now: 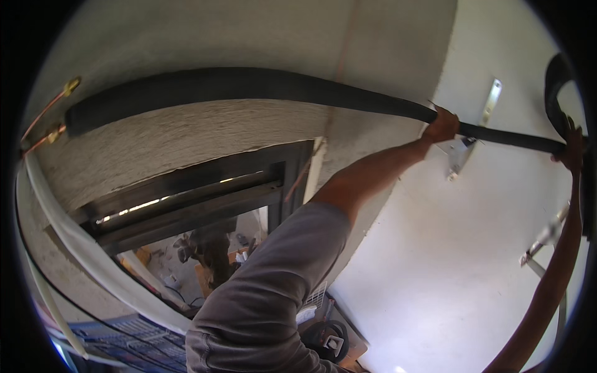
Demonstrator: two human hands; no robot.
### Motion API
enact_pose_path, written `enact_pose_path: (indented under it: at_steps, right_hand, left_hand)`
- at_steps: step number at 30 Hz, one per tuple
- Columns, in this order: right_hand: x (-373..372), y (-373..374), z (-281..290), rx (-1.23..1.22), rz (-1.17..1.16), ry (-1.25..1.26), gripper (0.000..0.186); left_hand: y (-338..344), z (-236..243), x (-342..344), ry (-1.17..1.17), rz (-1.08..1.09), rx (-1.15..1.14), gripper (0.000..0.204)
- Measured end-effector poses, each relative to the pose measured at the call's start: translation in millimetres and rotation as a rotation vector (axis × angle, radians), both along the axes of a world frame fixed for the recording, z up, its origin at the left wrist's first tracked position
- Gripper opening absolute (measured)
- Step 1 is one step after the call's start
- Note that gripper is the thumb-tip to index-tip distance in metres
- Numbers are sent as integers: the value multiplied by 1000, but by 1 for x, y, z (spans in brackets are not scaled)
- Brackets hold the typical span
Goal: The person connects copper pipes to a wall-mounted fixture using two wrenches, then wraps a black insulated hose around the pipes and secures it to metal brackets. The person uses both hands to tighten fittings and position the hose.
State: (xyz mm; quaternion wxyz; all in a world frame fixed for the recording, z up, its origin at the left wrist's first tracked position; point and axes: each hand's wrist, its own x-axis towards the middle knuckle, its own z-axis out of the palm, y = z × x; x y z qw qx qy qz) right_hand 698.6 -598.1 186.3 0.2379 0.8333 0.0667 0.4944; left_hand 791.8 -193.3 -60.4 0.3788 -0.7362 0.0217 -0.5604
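Across the lower middle of the view, a grey sleeve [267,273] is covering the upper part of the left arm, while the bare right forearm [550,286] is slanting up near the right edge. Higher up, the left hand [443,126] is gripping a long black tube [224,84], its fingers curling closely round it. Farther right, the right hand [571,152] is clasping the tube too, its fingers bending round beside a black loop [552,78]; shadow is hiding how tight that grip is. The tube is running along the upper wall, and two copper pipes with brass fittings [73,85] are showing by its left end. Behind the tube, between the hands, a metal bracket [491,102] is standing out on the white wall [423,267]. Below the tube's left stretch, a dark window frame [186,193] is spanning the rough wall, and through it a cluttered floor is showing, too blurred to sort out.
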Motion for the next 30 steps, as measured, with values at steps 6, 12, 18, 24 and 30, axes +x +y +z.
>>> enact_pose_path:
  at_steps: [6, 12, 18, 24, 30]
  right_hand:
    - [-9, -17, 28, -157, -119, 143, 129]
    - [-13, -43, -27, 6, 46, 256, 116]
    - [-21, -44, -78, 195, -62, 256, 111]
    - [-68, -24, -138, 236, -29, 150, 108]
    - [-76, -6, -203, 143, 273, -148, 89]
  left_hand:
    - [-15, 22, 3, 2, -303, -253, 33]
    - [7, 44, -3, 281, -368, -366, 47]
    - [16, 53, 1, 327, -314, -379, 51]
    - [13, 67, -2, 357, -242, -441, 51]
    - [23, 76, 1, 366, -244, -464, 44]
